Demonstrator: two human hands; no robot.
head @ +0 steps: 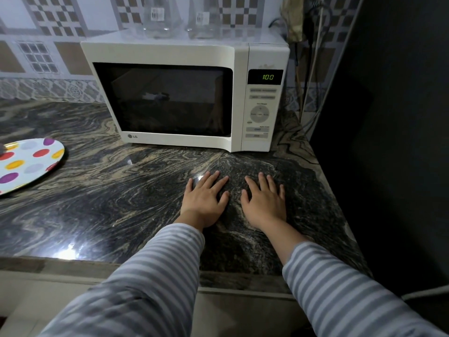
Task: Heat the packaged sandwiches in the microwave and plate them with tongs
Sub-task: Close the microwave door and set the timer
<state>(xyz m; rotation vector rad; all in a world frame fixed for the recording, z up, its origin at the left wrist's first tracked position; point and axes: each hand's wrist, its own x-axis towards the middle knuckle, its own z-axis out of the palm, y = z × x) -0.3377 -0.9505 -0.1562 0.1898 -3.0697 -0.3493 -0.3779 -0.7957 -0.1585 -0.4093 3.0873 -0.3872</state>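
place: home kitchen
appliance: white microwave (184,93) at 12 o'clock, display lit
surface: dark veined stone tabletop (109,203)
wall: patterned tiles (56,18) behind, 11 o'clock
crockery: polka-dot plate (26,164) at 9 o'clock

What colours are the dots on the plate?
Red, purple, yellow and pale grey dots on the plate, seen from the head view.

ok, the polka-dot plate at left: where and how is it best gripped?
Probably the right-hand rim of the round polka-dot plate, approached from the right. It lies flat on the marbled stone counter, so only the thin rim offers a grip, and the left part runs out of view. Both hands rest flat on the counter, holding nothing.
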